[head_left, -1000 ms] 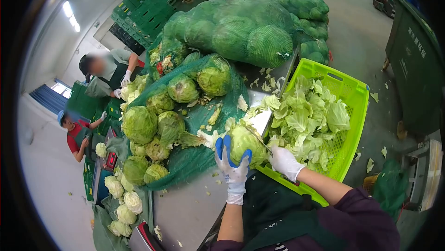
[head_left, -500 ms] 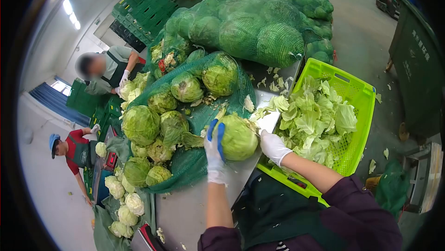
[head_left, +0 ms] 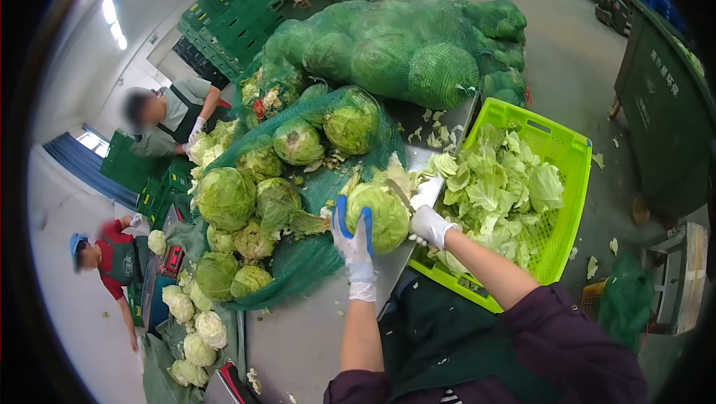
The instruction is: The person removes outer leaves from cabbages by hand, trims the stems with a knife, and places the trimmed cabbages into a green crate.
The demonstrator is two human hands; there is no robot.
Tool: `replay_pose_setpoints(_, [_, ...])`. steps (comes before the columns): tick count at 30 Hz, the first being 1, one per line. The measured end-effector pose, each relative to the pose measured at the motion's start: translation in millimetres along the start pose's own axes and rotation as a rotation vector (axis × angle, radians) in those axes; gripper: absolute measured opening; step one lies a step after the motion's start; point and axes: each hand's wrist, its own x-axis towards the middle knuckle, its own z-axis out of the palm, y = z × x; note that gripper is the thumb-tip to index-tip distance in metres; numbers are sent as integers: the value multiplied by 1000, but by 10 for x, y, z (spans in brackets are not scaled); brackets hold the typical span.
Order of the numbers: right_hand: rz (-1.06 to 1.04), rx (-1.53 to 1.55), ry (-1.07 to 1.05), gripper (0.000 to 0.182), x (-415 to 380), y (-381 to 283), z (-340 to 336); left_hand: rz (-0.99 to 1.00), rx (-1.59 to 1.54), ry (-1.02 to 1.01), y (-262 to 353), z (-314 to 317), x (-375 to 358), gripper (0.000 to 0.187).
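A green cabbage [head_left: 379,216] rests at the edge of the metal table, with my left hand [head_left: 353,243] gloved in white and blue, its fingers spread against the left side. On the right side of the cabbage, my right hand [head_left: 432,226], in a white glove, is closed round the handle of a knife [head_left: 399,192], whose blade lies against the cabbage's upper right. Loose outer leaves stick up behind the cabbage. To the left, more cabbages [head_left: 227,198] lie in an opened green net [head_left: 313,268].
A lime green crate [head_left: 574,217] with loose leaves [head_left: 496,188] stands at the right. Full net sacks [head_left: 388,46] lie at the back. Trimmed cabbages [head_left: 200,349] are at the lower left. Two people [head_left: 175,117] [head_left: 112,258] stand at the left; a dark green bin [head_left: 660,105] is at far right.
The knife blade now shows against the cabbage, and a leaf at its top right stands away. My right hand has closed in a little, and my left fingers are spread wider.
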Motion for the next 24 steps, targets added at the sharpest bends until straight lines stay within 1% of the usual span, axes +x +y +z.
replay_pose_setpoints(2, [94,-93,262,24,-366,-400,237,-31,-285,63,-48,-97,-148,54])
replay_pose_setpoints(3, [43,-93,290,30,-335,-324,282,-1,-325,36,-90,-188,-209,60])
replay_pose_setpoints(4, [40,-99,280,30,-396,-339,325,3,-322,47,-78,-269,-264,60])
replay_pose_setpoints(6, [-122,-94,301,44,-588,-409,394,-35,-443,-52,-34,-400,-364,69])
replay_pose_setpoints(7, [-196,-250,333,63,-452,-272,384,2,-373,-65,-80,-431,-359,69])
replay_pose_setpoints(8, [-204,-252,334,63,-450,-225,373,10,-374,-65,-46,-438,-305,69])
replay_pose_setpoints(10, [-310,-602,502,64,-435,-179,324,20,-464,-175,23,-458,-151,65])
replay_pose_setpoints(11, [-292,-642,541,64,-542,-284,302,12,-336,-210,87,-424,-47,65])
replay_pose_setpoints(12, [-289,-647,538,64,-594,-350,266,8,-339,-206,148,-397,64,65])
replay_pose_setpoints(14, [-395,-740,661,63,-673,-461,185,30,-334,-424,387,-267,308,62])
replay_pose_setpoints(15, [-437,-826,645,59,-736,-506,137,-135,-192,-375,371,-83,360,66])
replay_pose_setpoints(16, [-439,-827,650,59,-717,-507,90,-162,-92,-382,289,18,388,71])
replay_pose_setpoints(18, [-278,-915,677,52,-640,-503,5,-68,174,-340,131,122,404,69])
replay_pose_setpoints(19, [-217,-946,639,43,-800,-714,0,-41,191,-326,172,187,369,69])
replay_pose_setpoints(20, [-211,-943,638,43,-738,-721,-78,-46,192,-330,202,224,331,69])
replay_pose_setpoints(22, [-260,-881,775,36,-457,-658,-305,98,370,-308,258,264,280,74])
replay_pose_setpoints(23, [-282,-943,706,29,-165,-512,-558,177,431,-338,195,238,273,76])
replay_pose_setpoints(24, [-223,-971,607,28,-35,-516,-753,178,436,-339,192,220,236,76])
